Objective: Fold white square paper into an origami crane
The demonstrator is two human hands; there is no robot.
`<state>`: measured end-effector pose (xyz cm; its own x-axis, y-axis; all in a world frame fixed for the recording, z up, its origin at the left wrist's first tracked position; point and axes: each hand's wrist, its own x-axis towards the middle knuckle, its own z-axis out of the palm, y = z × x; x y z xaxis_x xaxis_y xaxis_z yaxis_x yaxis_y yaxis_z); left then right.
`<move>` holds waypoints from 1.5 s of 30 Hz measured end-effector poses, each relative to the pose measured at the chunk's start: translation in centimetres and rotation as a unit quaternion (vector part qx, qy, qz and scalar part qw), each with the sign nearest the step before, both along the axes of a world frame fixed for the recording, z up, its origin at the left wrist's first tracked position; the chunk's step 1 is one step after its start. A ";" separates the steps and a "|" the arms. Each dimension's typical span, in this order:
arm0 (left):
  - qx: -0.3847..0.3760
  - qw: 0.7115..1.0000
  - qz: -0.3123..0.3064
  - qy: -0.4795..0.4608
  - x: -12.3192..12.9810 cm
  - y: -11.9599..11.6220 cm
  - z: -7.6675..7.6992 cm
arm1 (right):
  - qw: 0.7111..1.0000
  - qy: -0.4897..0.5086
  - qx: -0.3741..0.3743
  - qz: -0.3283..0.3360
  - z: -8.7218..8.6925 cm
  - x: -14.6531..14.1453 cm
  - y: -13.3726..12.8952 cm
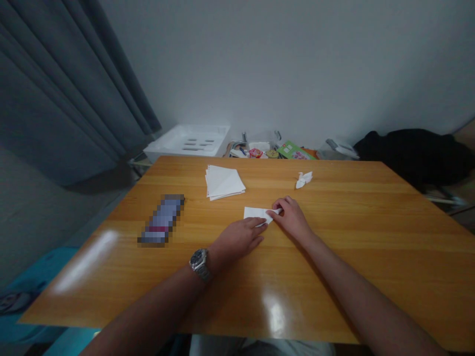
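A small folded white paper (252, 212) lies on the wooden table in front of me. My left hand (241, 236), with a metal watch (199, 263) at its wrist, rests flat with its fingers apart, the fingertips on the paper's near edge. At the paper's right end, my right hand (291, 217) pinches the corner between thumb and fingers. A stack of white paper sheets (224, 182) sits farther back to the left. A folded white paper figure, like a bird (304, 179), stands at the back right.
On the table's left lies a blurred-out phone (162, 221). Behind the far edge of the table (356, 296) are a white plastic tray (189, 141), a green booklet (295, 150) and assorted small items. Black cloth (415, 153) is heaped at the right, and a grey curtain (70, 89) hangs at left.
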<state>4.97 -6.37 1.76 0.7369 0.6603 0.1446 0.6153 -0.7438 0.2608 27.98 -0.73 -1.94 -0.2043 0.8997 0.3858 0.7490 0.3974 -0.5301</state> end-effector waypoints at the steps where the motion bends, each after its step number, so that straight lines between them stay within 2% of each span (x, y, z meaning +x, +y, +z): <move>1: 0.002 1.000 -0.003 0.000 0.0 -0.1 0.0 | 1.000 -0.001 -0.001 0.001 -0.1 0.0 0.0; 7: 0.012 1.000 -0.002 -0.004 0.3 -0.3 -0.7 | 1.000 -0.009 0.011 0.016 -0.4 0.2 0.2; 10: 0.029 0.999 0.029 -0.005 0.5 0.0 -1.1 | 0.999 -0.012 0.042 0.030 0.2 0.4 -0.4; 12: 0.037 0.998 0.053 -0.006 0.4 0.2 -1.3 | 0.996 -0.025 0.050 0.067 0.8 0.7 -1.1; 15: 0.036 0.998 0.054 -0.007 0.4 0.6 -1.6 | 0.982 -0.090 0.039 0.162 1.6 1.3 -2.0; 17: 0.035 0.998 0.057 -0.006 0.3 0.7 -1.7 | 0.973 -0.130 0.031 0.187 1.8 1.7 -2.3; 19: 0.038 0.998 0.054 -0.002 0.3 0.7 -1.8 | 0.974 -0.151 0.025 0.170 1.7 2.0 -2.2; 27: 0.080 0.996 0.047 0.013 0.2 0.5 -1.9 | 0.984 -0.174 0.048 0.010 0.3 2.9 -0.2; 34: 0.062 0.997 0.051 0.015 0.3 0.3 -1.2 | 0.990 -0.133 0.039 -0.015 0.2 3.6 0.5; 36: 0.053 0.997 0.055 0.016 0.2 0.3 -1.1 | 0.991 -0.124 0.046 0.021 0.5 3.6 0.1; 40: 0.033 0.998 0.057 0.016 0.1 0.1 -0.7 | 0.978 -0.127 0.041 0.163 0.6 2.8 -0.7; 42: 0.026 0.998 0.053 0.008 0.1 0.1 -0.5 | 0.972 -0.130 0.020 0.192 0.6 2.5 -1.0; 45: 0.024 0.998 0.051 -0.010 0.1 0.1 -0.3 | 0.973 -0.124 0.001 0.196 0.6 2.3 -1.1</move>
